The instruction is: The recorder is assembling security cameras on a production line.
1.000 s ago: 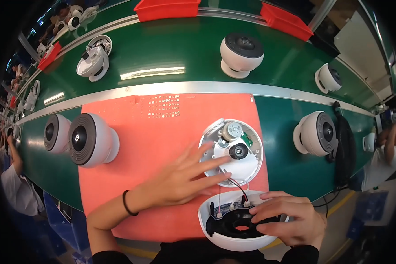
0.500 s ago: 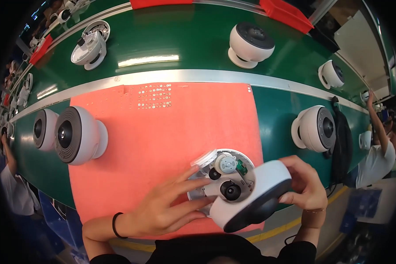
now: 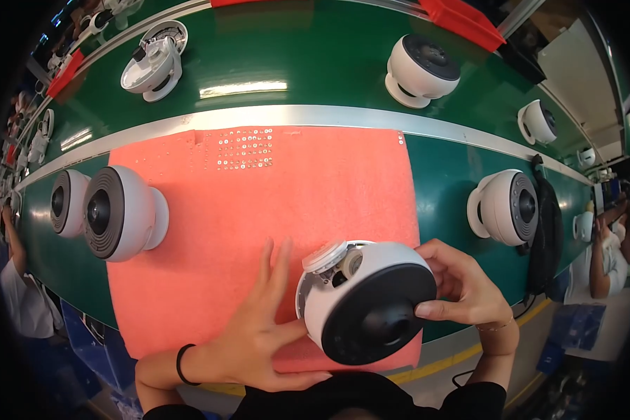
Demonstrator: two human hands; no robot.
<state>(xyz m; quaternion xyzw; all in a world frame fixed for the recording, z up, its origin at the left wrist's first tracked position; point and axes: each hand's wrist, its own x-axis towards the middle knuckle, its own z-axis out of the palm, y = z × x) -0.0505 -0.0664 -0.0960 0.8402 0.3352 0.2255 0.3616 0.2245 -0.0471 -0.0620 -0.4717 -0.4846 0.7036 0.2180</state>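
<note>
At the near edge of a pink cloth (image 3: 210, 266) sits the open body of a round white camera (image 3: 302, 295). Its white front cover (image 3: 379, 318) with a black face lies over most of the opening, hiding the parts inside. My right hand (image 3: 465, 287) grips the cover's right side, thumb on the black face and fingers behind the rim. Beside the body, my left hand (image 3: 255, 343) has its fingers spread, and one finger reaches the housing's left edge. A round white base (image 3: 324, 257) sticks out at the body's upper left.
Two assembled cameras (image 3: 112, 213) stand left of the cloth, another camera (image 3: 507, 206) to its right. Rows of small screws (image 3: 245, 149) lie on the cloth's far part. Beyond a metal rail (image 3: 294, 117), more cameras (image 3: 423, 70) sit on a green surface. Other people sit at both sides.
My right hand has swung the front cover left over the open body, covering the motor and lens. My left fingers have come off the inside and spread apart beside the housing.
</note>
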